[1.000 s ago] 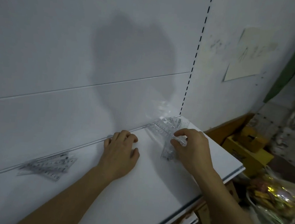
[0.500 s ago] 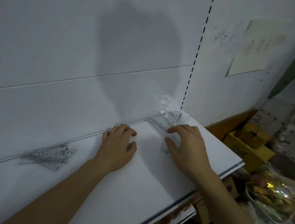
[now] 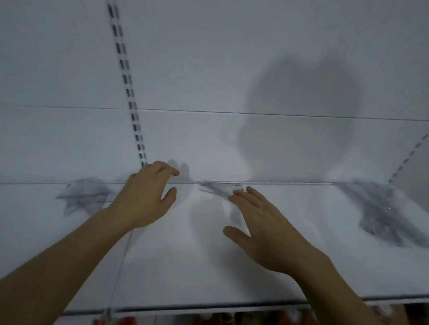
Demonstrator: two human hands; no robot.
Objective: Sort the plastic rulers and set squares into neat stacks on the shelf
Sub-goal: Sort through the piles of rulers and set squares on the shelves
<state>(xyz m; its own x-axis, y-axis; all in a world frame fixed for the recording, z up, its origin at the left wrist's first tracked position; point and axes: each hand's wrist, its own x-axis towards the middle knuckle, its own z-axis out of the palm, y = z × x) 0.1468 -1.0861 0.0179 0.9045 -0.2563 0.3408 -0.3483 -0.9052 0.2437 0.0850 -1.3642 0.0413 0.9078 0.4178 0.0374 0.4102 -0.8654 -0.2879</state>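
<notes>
Reaching with the open, empty right hand [image 3: 267,230] toward blurred rulers [image 3: 219,188] at the shelf [image 3: 199,276] back edge; resting the left hand [image 3: 145,195] open, holding nothing. Probably needing next to gather them toward the pile [image 3: 383,216] near the back right corner.

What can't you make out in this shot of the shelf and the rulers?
Head view only:
- Right pile, left pile: motion blur; counts and shapes unreadable.
- Middle pile: blurred, partly behind right hand fingertips.
- Left hand: contact with shelf unclear.
- Goods below: cut off by shelf edge.
</notes>
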